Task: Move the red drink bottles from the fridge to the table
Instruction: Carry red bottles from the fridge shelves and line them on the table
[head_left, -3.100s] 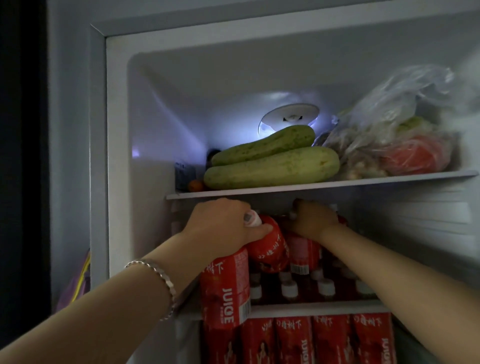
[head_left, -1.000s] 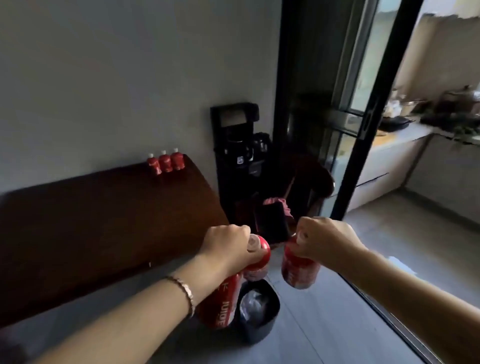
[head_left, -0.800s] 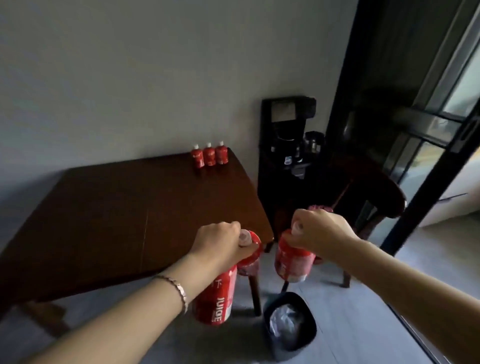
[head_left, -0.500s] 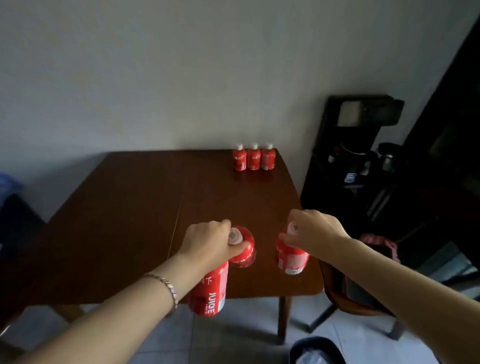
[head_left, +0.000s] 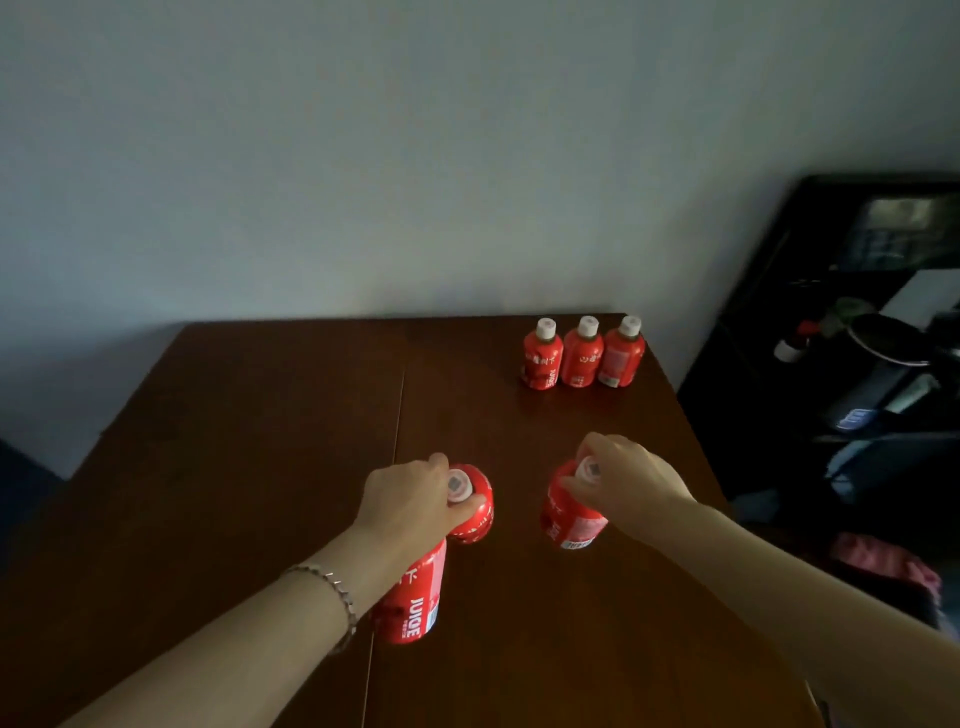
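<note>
Your left hand (head_left: 410, 499) is gripping two red bottles (head_left: 415, 597) by their necks and your right hand (head_left: 623, 483) is pinching a third bottle (head_left: 569, 522) at its cap, all above the table (head_left: 260, 467). You should be lowering them upright near the standing row (head_left: 583, 353), releasing one at a time.

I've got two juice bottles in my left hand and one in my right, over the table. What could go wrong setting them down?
The left hand grips the JUICE-label bottle and a second bottle by their tops only; one may slip or topple while the other lands.
The right hand holds the third bottle by the cap, so it could swing and land off-upright.
The row of three bottles stands near the table's far right corner; a nudge might push one off.
</note>
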